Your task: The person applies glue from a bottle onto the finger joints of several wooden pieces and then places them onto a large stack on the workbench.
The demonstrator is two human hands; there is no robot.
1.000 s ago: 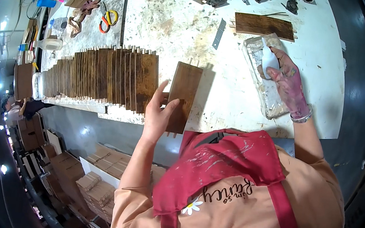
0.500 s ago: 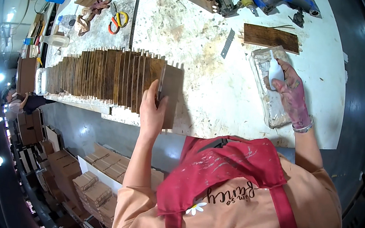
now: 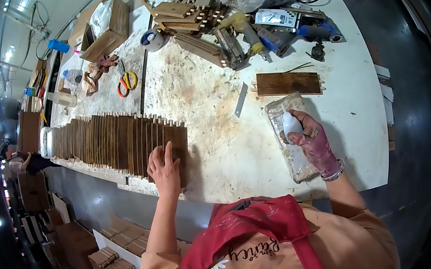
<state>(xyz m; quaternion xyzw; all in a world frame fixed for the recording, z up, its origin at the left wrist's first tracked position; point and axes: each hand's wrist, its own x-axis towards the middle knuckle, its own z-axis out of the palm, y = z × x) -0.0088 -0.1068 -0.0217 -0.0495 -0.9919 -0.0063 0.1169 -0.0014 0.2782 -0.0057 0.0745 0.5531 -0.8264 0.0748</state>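
Note:
A long row of dark brown wooden boards [image 3: 111, 142] with pale dowels along their edges leans overlapping on the table. My left hand [image 3: 165, 171] rests on the board at the row's right end [image 3: 177, 143], fingers apart and fingertips touching its face. In my right hand [image 3: 316, 148], which wears a stained pink glove, is a white squeeze bottle [image 3: 292, 125] with a thin nozzle pointing up and left. The gloved fingers wrap round the bottle. Beneath that hand lies a pale, glue-crusted block [image 3: 298, 170]. Beyond it sits a single brown board [image 3: 289, 84] with dowels at both ends.
On the white table [image 3: 212, 161] lie a thin metal blade [image 3: 241, 100] and red-and-yellow-handled pliers [image 3: 127, 83]. Power tools [image 3: 242, 34], loose doweled boards [image 3: 199, 48] and a tape roll [image 3: 153, 41] crowd the back. A cardboard box [image 3: 110, 33] stands far left. Stacked boards [image 3: 113, 268] are below the near edge.
The end board, which stood off the row with my left hand at its edge, now leans against the row. My left fingers have shifted onto its face. My right hand keeps the bottle; the view has shifted.

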